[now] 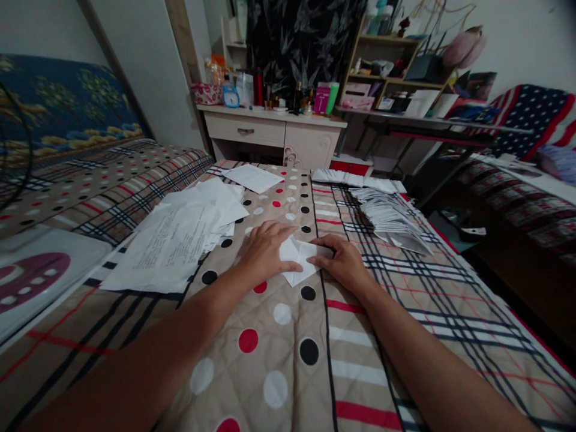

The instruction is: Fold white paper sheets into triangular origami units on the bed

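Note:
A small folded sheet of white paper (300,264) lies on the dotted bedspread between my hands. My left hand (269,252) grips its left side, thumb lying across the top and fingers at the far edge. On the other side my right hand (338,259) pinches the right end between thumb and fingers. Creases and overlapping flaps show on the paper's upper face. To the left is a pile of loose printed sheets (175,234), and one white sheet (254,177) lies beyond it. Rows of folded papers (389,219) are stacked at the right.
The patterned bedspread (288,360) spreads under everything. A white board with a purple print (36,276) lies at the left edge. Behind the bed stand a white dresser (252,129) with bottles and a clock, and a cluttered shelf (382,78). Another long folded-paper row (355,179) lies at the bed's far right.

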A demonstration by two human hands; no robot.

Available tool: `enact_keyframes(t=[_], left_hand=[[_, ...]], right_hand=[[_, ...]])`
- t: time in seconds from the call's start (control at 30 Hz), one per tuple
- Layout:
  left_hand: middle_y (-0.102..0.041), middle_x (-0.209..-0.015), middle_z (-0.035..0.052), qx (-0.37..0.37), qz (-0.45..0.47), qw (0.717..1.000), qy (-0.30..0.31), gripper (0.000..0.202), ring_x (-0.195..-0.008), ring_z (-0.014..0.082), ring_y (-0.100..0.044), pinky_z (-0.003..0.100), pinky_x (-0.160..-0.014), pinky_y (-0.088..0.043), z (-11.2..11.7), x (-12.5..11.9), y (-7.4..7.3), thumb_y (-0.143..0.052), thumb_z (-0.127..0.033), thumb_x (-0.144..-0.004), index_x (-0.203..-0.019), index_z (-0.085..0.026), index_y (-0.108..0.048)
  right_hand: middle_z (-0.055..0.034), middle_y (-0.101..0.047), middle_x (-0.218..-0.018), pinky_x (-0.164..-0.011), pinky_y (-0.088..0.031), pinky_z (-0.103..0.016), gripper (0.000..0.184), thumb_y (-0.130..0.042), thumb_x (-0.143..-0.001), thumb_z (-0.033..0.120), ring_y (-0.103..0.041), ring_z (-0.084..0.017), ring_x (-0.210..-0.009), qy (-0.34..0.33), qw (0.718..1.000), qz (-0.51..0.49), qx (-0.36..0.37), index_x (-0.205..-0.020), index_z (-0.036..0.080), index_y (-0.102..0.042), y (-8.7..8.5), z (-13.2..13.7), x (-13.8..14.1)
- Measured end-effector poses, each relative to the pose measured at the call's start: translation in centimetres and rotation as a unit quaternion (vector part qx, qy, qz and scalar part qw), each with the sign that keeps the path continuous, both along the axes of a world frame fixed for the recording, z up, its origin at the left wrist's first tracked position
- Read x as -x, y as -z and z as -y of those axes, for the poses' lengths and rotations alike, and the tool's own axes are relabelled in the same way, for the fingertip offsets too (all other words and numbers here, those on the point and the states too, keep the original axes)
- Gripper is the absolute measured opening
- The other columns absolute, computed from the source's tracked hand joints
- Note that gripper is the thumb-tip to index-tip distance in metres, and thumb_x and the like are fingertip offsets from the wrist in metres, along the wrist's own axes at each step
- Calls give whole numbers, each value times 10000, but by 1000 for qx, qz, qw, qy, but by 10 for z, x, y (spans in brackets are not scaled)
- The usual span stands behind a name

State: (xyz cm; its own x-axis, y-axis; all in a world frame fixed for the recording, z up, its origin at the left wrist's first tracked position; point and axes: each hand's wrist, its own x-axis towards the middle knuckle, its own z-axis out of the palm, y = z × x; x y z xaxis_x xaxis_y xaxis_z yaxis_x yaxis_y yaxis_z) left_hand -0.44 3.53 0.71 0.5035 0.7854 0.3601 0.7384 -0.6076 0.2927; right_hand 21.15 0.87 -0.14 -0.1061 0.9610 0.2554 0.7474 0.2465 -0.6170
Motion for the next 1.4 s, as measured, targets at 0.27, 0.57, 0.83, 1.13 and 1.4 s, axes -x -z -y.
enact_keyframes(t=[0.27, 0.57, 0.83, 1.13, 1.4], left_hand=[[-663, -1218, 74, -41, 20, 998, 49, 701, -1212, 286, -502, 462, -1027, -307, -10, 9, 6, -825, -524, -599, -1218, -262, -628], [-659, -1133, 64, -80, 18, 995, 59, 568, -1161, 279, -506, 447, -1019, -304, -5, 7, 2, -841, -487, -592, -1090, -257, -692], [-683, -966, 46, -90, 8, 994, 67, 434, -1041, 261, -537, 428, -945, -304, -7, 7, 2, -769, -511, -691, -1050, -274, -706], [-697, -850, 13, -77, -6, 991, 107, 195, -900, 210, -565, 390, -865, -304, -6, 12, 3, -716, -440, -783, -804, -246, -721], [-687, -823, 14, -48, -8, 990, 129, 228, -886, 203, -583, 384, -861, -323, -5, 14, 3, -632, -433, -857, -806, -228, -715]], right_hand=[[-51, -671, -1045, -918, -453, -403, 298, -750, -728, 220, -595, -232, -1022, -58, 993, -16, -102, -1020, 228, -689, 1, 2, 3], [-77, -622, -1066, -889, -458, -386, 234, -693, -735, 128, -571, -234, -1021, -72, 984, 14, -160, -958, 198, -703, -1, 6, 7], [-45, -680, -875, -807, -446, -337, 137, -630, -796, 130, -602, -203, -863, -94, 988, 44, -112, -882, 199, -711, -3, 7, 9], [-50, -687, -913, -813, -451, -346, 142, -646, -748, 157, -620, -203, -859, -103, 988, 69, -89, -851, 207, -730, -9, 15, 10], [-49, -633, -896, -793, -466, -318, 78, -663, -803, 244, -599, -188, -862, -62, 991, 46, -106, -744, 197, -683, -1, 14, 10]])
